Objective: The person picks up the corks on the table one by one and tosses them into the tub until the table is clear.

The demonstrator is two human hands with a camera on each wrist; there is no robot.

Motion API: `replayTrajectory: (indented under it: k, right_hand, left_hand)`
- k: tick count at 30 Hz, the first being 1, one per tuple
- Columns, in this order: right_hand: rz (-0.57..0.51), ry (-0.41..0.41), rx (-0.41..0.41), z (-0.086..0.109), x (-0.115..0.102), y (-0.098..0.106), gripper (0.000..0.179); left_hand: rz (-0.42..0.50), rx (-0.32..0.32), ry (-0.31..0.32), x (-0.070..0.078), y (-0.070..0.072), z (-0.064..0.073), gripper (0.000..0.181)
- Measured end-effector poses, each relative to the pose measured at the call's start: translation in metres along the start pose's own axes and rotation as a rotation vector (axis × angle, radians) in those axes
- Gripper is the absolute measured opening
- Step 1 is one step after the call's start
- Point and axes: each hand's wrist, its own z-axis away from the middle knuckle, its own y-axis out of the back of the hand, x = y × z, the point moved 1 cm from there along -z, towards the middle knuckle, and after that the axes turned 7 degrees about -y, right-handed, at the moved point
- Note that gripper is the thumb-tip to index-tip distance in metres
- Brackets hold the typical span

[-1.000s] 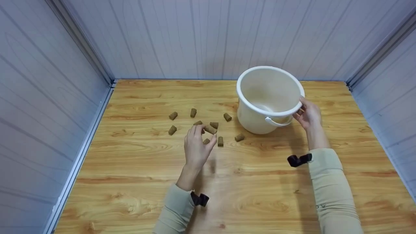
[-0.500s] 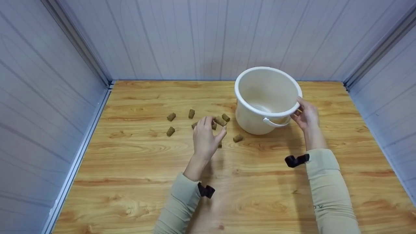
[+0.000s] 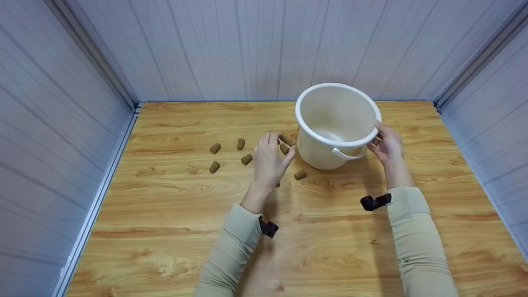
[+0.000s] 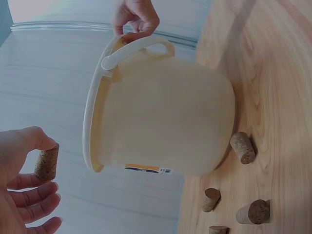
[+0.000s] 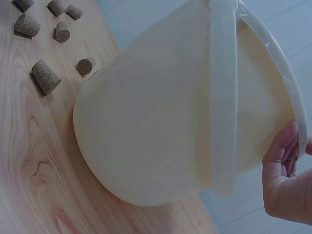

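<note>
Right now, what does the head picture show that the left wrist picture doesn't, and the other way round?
Only the head view shows the inside floor of the bucket, both sleeves and the black wrist devices.

Only the left wrist view shows the printed label on the bucket's side.

Both show the left hand pinching a cork, the right hand holding the bucket's rim, the handle, and other corks on the wooden table.

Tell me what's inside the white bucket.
Inside the white bucket, the head view shows only bare inner wall and part of the bottom; the near rim hides the rest.
</note>
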Motion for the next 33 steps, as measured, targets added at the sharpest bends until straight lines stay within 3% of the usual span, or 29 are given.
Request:
replayTrajectory:
  k: [13, 25, 33]
  right_hand:
    - [-0.003, 0.005, -0.003, 0.001, -0.001, 0.0, 0.014]
    - [-0.006, 0.007, 0.01, 0.001, -0.001, 0.002, 0.012]
    - [0.006, -0.005, 0.004, 0.0, -0.001, 0.003, 0.013]
  left_hand:
    - [0.013, -0.015, -0.019, 0.015, -0.013, -0.03, 0.023]
    - [-0.068, -0.098, -0.05, 0.031, -0.018, -0.057, 0.029]
    - [-0.033, -0.13, -0.139, 0.038, -0.028, -0.068, 0.026]
